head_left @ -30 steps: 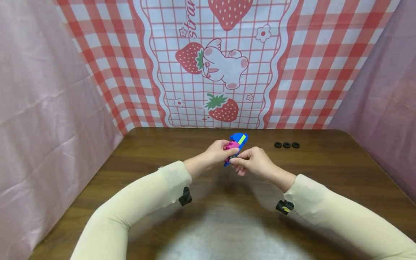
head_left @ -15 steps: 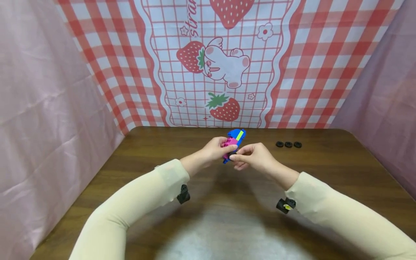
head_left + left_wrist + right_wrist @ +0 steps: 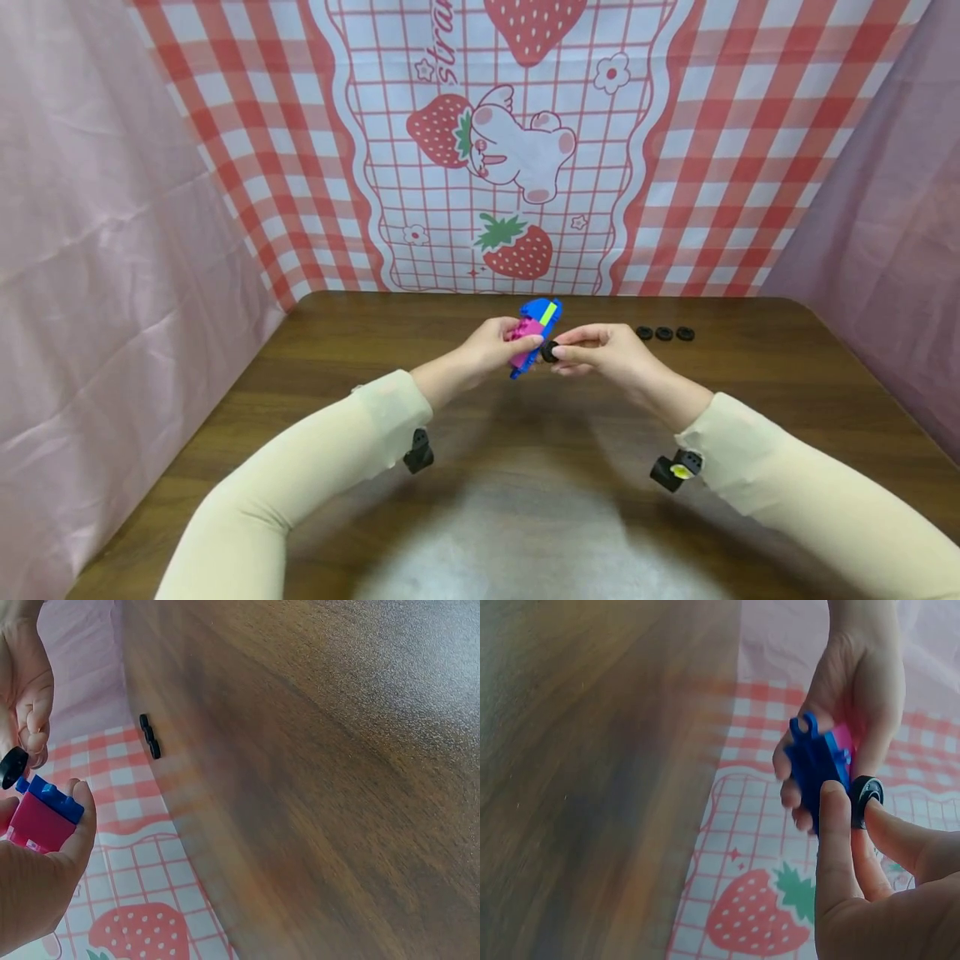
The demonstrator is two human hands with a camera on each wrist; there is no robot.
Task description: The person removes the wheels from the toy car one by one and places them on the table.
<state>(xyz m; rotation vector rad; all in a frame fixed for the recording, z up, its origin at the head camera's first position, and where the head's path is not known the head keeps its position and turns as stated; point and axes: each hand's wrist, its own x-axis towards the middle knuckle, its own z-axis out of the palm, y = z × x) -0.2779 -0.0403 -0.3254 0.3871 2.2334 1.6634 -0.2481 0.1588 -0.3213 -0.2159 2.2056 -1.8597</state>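
Observation:
My left hand (image 3: 491, 346) grips a small blue and pink toy vehicle (image 3: 529, 330) with a yellow-green stripe, held tilted above the table. In the left wrist view the toy's pink body (image 3: 43, 823) lies between thumb and fingers, its blue side facing the other hand. A black toy wheel (image 3: 549, 352) is pinched between thumb and fingers of my right hand (image 3: 607, 357), close beside the toy's blue edge. The right wrist view shows the wheel (image 3: 866, 801) near the blue underside (image 3: 815, 774); whether the two touch, I cannot tell.
Three black wheels (image 3: 664, 333) lie in a row on the brown wooden table (image 3: 375, 350), toward its back right. Behind the table hangs a strawberry-print cloth (image 3: 517, 150), with pink curtains (image 3: 112, 250) at the sides.
My right hand has drawn slightly to the right with the wheel, which now shows apart from the toy's face. The left hand and toy have shifted a little left and up.

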